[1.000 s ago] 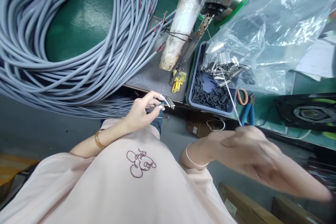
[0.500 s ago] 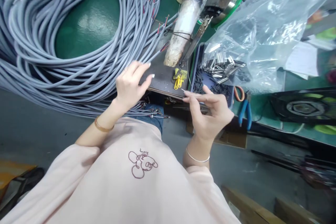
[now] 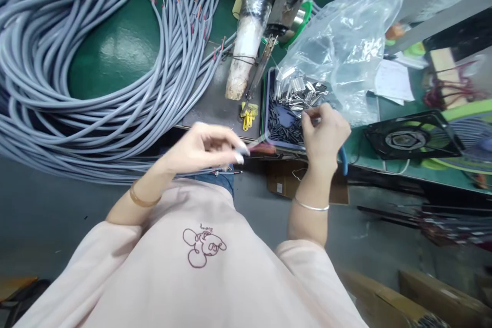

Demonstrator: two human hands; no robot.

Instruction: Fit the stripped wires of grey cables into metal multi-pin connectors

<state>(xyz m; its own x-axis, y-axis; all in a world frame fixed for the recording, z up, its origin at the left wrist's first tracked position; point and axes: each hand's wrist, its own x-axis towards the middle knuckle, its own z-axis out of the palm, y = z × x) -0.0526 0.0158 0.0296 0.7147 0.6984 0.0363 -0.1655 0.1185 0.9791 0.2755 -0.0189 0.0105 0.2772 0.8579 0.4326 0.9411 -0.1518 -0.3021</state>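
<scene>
Thumb and fingers of my left hand (image 3: pixel 205 149) pinch a grey cable, whose blurred end with reddish wires (image 3: pixel 263 146) sticks out to the right past the bench edge. My right hand (image 3: pixel 326 130) is closed in a pinch at the right side of a blue tray (image 3: pixel 265 105). Whatever lies between its fingertips is hidden. Small black tubes (image 3: pixel 284 130) and shiny metal connector parts (image 3: pixel 302 93) fill the tray. Yellow-handled snips (image 3: pixel 248 117) lie left of the tray, below a white wrapped tube (image 3: pixel 239 72).
Thick bundles of grey cables (image 3: pixel 115 97) cover the left of the green bench. A clear plastic bag (image 3: pixel 326 46) lies behind the tray. To the right are a black fan (image 3: pixel 411 138) and partly hidden blue-handled pliers (image 3: pixel 343 160). Cardboard boxes (image 3: pixel 442 297) stand on the floor.
My left hand has moved right and down from beside the cables and now holds a cable end. The right hand has shifted right and up to the tray. The view has turned slightly right.
</scene>
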